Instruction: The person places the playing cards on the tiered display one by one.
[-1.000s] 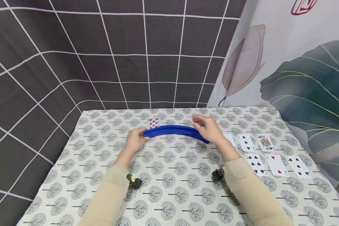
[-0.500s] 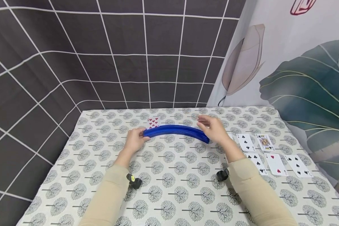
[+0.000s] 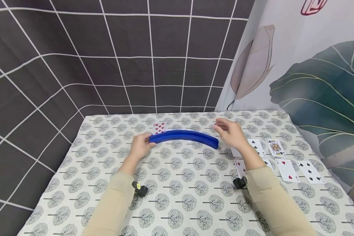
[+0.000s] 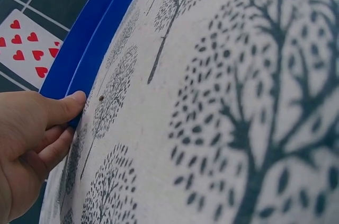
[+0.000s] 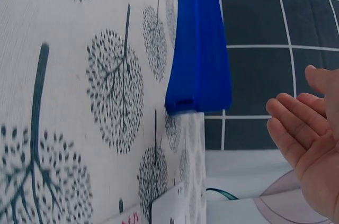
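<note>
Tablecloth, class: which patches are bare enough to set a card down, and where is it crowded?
Free: the tablecloth between the sleeves, near side of the blue curved holder, and the strip left of the left hand. Crowded: playing cards right of the right hand; a hearts card behind the holder.

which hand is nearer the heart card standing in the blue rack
Left. The left hand grips the curved blue card rack at the end just below the heart card; the right hand hovers open off the rack's far end.
</note>
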### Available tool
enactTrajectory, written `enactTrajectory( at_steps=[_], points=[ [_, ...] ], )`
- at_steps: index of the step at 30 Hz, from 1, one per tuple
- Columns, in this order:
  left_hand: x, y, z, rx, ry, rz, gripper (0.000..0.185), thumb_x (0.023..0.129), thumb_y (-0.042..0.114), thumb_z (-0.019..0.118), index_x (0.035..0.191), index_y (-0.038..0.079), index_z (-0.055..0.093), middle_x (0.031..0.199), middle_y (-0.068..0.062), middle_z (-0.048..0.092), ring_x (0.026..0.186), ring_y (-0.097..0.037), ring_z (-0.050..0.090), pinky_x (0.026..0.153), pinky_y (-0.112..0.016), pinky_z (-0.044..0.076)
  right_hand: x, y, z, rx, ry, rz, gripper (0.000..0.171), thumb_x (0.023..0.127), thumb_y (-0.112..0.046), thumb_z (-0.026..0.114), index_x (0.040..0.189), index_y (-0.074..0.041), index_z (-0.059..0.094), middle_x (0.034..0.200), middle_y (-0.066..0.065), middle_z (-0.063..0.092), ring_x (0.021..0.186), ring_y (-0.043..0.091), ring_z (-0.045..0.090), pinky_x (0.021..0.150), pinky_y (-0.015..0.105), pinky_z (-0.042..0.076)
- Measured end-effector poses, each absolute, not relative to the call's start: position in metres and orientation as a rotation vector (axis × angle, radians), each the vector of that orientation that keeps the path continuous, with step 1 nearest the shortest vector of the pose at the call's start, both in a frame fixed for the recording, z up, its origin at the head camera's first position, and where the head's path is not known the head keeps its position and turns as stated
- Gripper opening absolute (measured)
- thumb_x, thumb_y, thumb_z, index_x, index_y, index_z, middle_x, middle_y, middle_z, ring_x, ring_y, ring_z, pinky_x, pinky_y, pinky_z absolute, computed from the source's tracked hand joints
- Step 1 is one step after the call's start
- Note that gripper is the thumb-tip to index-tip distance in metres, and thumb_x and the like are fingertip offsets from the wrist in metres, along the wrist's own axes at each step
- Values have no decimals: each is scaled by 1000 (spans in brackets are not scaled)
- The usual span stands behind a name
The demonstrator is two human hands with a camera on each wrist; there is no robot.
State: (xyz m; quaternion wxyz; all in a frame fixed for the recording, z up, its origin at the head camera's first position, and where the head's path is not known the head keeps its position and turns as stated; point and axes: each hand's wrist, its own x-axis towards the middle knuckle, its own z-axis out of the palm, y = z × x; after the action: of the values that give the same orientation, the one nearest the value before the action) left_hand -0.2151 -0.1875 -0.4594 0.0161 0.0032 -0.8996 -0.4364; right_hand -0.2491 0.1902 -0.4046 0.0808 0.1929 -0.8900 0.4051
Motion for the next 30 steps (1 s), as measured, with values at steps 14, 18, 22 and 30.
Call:
enactTrajectory(
  at_steps=[14,18,22,30],
  points=[
    [-216,-188,-460,24,-2788,-1386,52,85,3,79,133,-7,60,120,-28,67,108,-36,70,94,-35,60,-246,211,-407,530,-2687,1207,40,104,-21,60,132,7,59,122,26,68,109,44,67,100,55,55],
    [-215,-188,-461,11,-2787,-1378,52,85,3,79,132,-8,60,119,-29,67,107,-37,70,93,-35,60,-243,217,-409,512,-2697,1196,41,103,-21,60,132,8,58,122,27,67,109,45,66,100,56,54],
    [-216,-188,-462,4,-2789,-1367,51,86,3,79,132,-8,60,119,-29,67,107,-37,70,93,-35,61,-241,223,-410,498,-2693,1191,38,103,-18,61,130,8,59,120,26,68,108,45,67,100,56,55],
    [-216,-188,-463,-3,-2771,-1370,52,85,2,79,132,-9,60,120,-31,66,108,-38,70,94,-35,60,-238,232,-412,514,-2678,1182,36,105,-17,58,130,8,59,118,28,68,108,46,66,100,56,54]
  ],
)
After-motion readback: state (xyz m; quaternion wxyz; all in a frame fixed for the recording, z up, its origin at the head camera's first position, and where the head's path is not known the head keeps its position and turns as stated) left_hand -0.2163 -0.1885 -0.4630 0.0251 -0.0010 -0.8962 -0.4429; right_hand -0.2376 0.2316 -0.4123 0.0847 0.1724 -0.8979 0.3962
